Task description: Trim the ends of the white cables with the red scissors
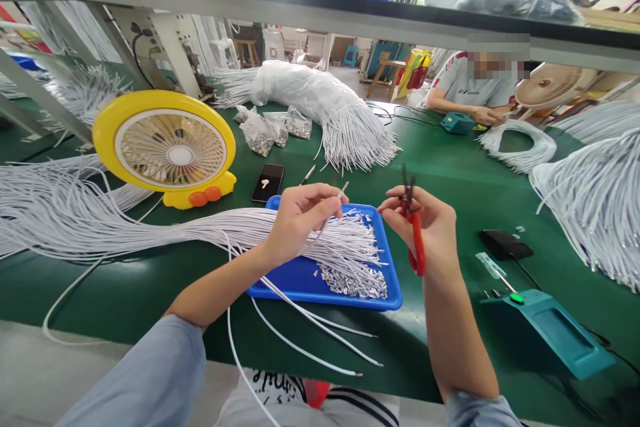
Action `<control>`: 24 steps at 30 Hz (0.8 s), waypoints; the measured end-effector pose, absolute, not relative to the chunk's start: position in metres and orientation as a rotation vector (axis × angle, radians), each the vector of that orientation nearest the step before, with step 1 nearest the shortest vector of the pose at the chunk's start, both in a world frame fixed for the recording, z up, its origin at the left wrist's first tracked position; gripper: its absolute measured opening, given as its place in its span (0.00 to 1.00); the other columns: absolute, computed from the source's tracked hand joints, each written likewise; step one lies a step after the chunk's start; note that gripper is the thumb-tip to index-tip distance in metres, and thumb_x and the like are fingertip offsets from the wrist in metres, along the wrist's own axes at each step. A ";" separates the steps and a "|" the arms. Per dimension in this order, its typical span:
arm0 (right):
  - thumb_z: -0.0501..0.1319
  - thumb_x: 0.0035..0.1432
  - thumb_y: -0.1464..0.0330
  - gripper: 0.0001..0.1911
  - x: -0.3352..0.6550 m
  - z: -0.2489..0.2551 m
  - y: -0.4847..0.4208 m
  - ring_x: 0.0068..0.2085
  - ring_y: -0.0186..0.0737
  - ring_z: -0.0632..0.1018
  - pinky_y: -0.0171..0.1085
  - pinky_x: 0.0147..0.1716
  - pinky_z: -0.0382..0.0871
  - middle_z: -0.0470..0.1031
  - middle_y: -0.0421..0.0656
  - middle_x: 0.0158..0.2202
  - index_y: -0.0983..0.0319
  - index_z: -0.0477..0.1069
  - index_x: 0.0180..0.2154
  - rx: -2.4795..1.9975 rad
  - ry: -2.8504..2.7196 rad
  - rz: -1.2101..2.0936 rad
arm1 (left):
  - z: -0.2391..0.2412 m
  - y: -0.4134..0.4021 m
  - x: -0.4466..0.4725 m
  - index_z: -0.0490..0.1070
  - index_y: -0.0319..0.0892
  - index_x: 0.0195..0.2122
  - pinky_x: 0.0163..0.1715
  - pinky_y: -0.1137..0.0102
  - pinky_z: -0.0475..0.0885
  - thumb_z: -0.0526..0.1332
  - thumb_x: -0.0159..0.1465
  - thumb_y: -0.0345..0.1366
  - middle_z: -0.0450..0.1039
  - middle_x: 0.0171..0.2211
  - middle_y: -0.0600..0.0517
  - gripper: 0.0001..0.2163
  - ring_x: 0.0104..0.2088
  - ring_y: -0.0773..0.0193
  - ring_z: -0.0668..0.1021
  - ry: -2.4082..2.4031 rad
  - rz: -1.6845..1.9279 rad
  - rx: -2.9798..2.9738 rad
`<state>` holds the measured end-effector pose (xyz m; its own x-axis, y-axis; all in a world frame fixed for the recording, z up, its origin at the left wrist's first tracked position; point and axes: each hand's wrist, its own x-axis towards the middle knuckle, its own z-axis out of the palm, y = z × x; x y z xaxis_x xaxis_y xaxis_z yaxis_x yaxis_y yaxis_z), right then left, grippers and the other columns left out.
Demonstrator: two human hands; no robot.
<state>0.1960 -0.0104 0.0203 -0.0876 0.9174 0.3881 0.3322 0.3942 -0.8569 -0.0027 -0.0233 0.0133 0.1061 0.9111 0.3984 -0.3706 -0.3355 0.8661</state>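
Green table [450,167]: a big sheaf of white cords [100,220] fans in from the left, ends lying over the blue tray [300,280]. A heap of loose metal tips [350,280] sits in the tray's near corner, so much looks left to fit. Left hand [300,217] pinches a single cord [343,190] between thumb and fingertips, end raised above the tray. Right hand [430,224], fingers curled, grips red-handled pliers [415,240], nose up, near that end, apart.

Two fans [170,147], one blue tray [300,280], one phone [267,182], one pliers [416,240]
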 end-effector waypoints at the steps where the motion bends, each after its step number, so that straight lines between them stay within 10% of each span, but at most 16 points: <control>1: 0.69 0.49 0.70 0.11 0.195 0.021 -0.012 0.28 0.33 0.75 0.33 0.28 0.67 0.76 0.37 0.27 0.59 0.74 0.37 -1.055 -1.572 0.769 | 0.014 -0.024 -0.002 0.77 0.39 0.33 0.15 0.78 0.56 0.64 0.62 0.37 0.71 0.23 0.54 0.07 0.16 0.78 0.61 0.619 1.455 1.297; 24: 0.64 0.46 0.78 0.14 0.179 0.021 -0.043 0.27 0.33 0.70 0.38 0.32 0.67 0.72 0.35 0.26 0.56 0.71 0.36 -0.814 -1.651 0.499 | 0.000 -0.027 0.017 0.76 0.37 0.28 0.23 0.77 0.69 0.68 0.57 0.37 0.74 0.26 0.50 0.08 0.25 0.71 0.72 0.721 1.367 1.686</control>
